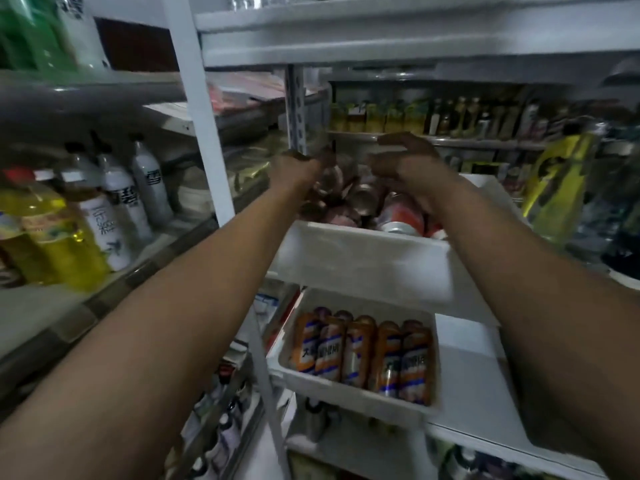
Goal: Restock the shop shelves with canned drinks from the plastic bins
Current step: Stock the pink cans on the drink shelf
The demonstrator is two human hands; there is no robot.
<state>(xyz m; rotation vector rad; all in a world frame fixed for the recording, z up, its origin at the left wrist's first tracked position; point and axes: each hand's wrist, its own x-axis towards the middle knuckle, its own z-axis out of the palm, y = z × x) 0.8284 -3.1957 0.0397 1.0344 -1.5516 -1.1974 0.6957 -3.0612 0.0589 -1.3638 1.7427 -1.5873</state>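
Cans (396, 216) in top bin (363, 258): stiff, slick, prob. heavy; grip sides. Left hand (298, 169) blurred, can't tell; right hand (405, 164) spread, empty.

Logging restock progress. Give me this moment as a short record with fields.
upper bin: white plastic bin holding jumbled cans that lie on their sides
lower bin: white plastic bin holding orange cans, upright in rows
left hand: over the upper bin, fingers curled; blur hides whether it holds a can
right hand: above the jumbled cans, fingers curved, nothing visibly held
left shelf: white bottles beside yellow bottles
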